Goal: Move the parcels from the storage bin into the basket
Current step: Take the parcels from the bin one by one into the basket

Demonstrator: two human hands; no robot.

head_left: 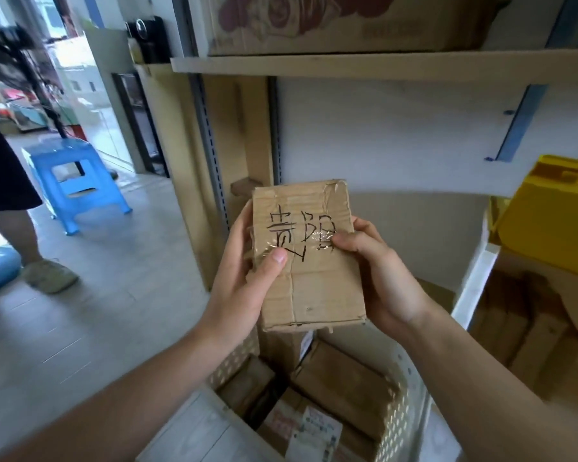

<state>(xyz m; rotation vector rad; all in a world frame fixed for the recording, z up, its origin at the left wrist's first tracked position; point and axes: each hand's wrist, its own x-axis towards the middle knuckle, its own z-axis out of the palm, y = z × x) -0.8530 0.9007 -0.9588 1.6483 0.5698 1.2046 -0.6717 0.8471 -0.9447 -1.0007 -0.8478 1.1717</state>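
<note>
Basket [401, 405]: nearest the camera at the bottom of the view, cream plastic with perforated walls, directly below the hands.
Basket contents: several brown cardboard parcels [339, 375] lying at angles, one with a white printed label [317, 428] facing up.
Left hand [244, 281]: clasped on the left edge of the held parcel, thumb pressed flat on its front face.
Right hand [377, 278]: clasped on the right edge, thumb laid across the taped band.
Held parcel [307, 258]: small brown cardboard box, upright, held in the air above the basket between both hands; creased and dented, wrapped in clear glossy tape, large black handwritten characters on the front, top corner crumpled.
Shelving [347, 66]: behind the parcel, beige boards on slotted uprights; a printed carton [331, 25] sits on the upper board.
Right side: a yellow box [554, 221] above stacked brown cartons.
Far left: a blue plastic stool [74, 181] on the tiled floor, and another person's leg and shoe [49, 275].
</note>
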